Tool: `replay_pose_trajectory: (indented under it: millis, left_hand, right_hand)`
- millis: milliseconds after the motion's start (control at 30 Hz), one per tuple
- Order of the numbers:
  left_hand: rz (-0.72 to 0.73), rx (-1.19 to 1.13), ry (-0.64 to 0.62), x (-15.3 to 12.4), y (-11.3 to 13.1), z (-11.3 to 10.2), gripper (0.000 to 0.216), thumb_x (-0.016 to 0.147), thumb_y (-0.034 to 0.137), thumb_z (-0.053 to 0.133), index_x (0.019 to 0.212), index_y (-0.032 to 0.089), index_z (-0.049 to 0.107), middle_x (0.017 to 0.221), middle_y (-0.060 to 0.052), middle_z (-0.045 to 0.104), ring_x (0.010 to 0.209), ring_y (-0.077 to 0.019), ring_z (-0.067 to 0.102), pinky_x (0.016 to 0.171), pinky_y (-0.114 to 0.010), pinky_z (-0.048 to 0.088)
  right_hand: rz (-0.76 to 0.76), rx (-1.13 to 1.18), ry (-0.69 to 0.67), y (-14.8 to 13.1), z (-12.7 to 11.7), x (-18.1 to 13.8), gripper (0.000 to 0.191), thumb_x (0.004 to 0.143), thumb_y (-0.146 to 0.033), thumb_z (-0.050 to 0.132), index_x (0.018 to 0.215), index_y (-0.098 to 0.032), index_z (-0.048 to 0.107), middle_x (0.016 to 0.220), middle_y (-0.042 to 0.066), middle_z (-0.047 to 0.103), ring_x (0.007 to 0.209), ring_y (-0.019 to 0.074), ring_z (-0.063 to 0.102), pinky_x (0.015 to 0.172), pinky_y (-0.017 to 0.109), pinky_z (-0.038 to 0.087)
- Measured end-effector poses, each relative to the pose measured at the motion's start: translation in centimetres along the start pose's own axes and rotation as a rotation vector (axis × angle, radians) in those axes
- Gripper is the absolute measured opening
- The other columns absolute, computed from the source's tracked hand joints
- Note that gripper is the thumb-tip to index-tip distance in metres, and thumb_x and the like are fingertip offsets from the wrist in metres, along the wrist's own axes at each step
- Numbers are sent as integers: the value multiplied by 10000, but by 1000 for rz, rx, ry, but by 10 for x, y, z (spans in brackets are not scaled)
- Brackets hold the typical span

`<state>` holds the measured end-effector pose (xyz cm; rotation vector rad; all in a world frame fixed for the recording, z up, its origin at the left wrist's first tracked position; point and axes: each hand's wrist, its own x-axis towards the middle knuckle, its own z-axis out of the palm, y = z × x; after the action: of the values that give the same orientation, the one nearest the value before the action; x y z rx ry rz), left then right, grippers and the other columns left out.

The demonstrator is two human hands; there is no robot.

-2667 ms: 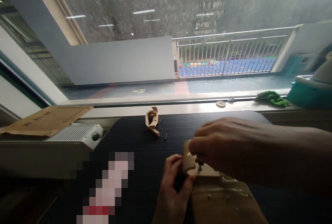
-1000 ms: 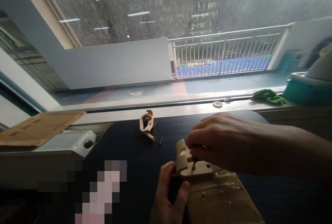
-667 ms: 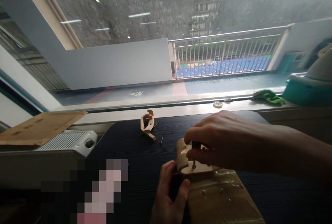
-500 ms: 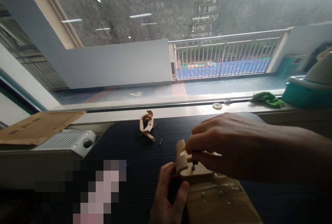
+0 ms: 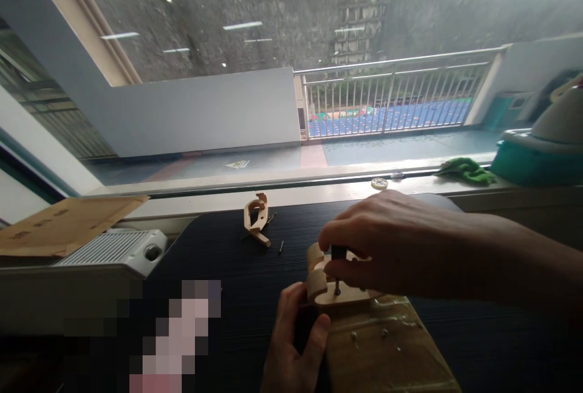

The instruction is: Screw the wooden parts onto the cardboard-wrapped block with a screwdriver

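My right hand (image 5: 387, 241) is closed around the dark handle of a small screwdriver (image 5: 338, 252). The tool stands nearly upright, its tip at a screw (image 5: 337, 291) in a light wooden part (image 5: 317, 288) with curved, hook-like ends. That part sits at the far edge of a brown, tape-covered box (image 5: 387, 356). My left hand (image 5: 291, 344) curves around the near left corner, fingers against the wooden part and thumb by the box edge; its exact contact is partly hidden. A few small screws (image 5: 354, 336) lie on the box. The right side of the wooden part is under my right hand.
On the black table (image 5: 218, 271) lie another wooden piece (image 5: 256, 220) and a loose screw (image 5: 281, 246). Behind is a window sill with a round yellowish disc (image 5: 379, 183), a green cloth (image 5: 467, 171) and a teal container (image 5: 519, 159). A radiator (image 5: 113, 247) bears a brown envelope (image 5: 68, 220).
My right hand has shifted slightly left and up, turning so that more of the screwdriver handle shows and the tool is more upright. My left hand stays in place.
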<state>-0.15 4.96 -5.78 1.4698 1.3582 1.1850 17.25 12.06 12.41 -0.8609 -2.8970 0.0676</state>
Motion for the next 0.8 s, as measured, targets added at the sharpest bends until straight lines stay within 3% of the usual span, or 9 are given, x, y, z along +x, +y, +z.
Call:
replay_pose_trajectory:
  millis: [200, 367, 600, 800]
  left_hand:
    - [-14, -32, 6, -2, 1, 1, 359, 855, 414, 508, 1168, 246, 457, 1119, -42, 611, 1020, -218, 592, 901, -325, 431]
    - [-14, -27, 35, -1, -1, 3, 365, 853, 413, 513, 1172, 243, 460, 1140, -43, 599, 1039, -218, 582, 927, -328, 411]
    - [-34, 18, -40, -1, 0, -3, 375, 880, 406, 475, 1207, 235, 409, 1209, -67, 565, 1102, -227, 552, 949, -342, 408]
    - [-15, -15, -13, -1, 0, 0, 368, 862, 410, 500, 1184, 241, 440, 1145, -51, 602, 1044, -225, 584, 914, -334, 431]
  right_hand:
    - [-52, 50, -67, 3, -4, -5, 172, 833, -208, 490, 687, -199, 582, 634, -27, 567, 524, 75, 398, 472, 223, 211]
    - [2, 67, 2, 6, 5, -2, 227, 878, -272, 462, 687, -188, 551, 572, -35, 518, 488, 68, 348, 460, 222, 201]
    - [56, -18, 22, 1, 5, -2, 238, 870, -337, 486, 697, -186, 549, 530, -44, 481, 462, 72, 307, 448, 232, 175]
    - [-19, 11, -46, -1, -6, -8, 145, 800, -184, 505, 663, -201, 550, 586, -41, 542, 501, 75, 366, 467, 227, 194]
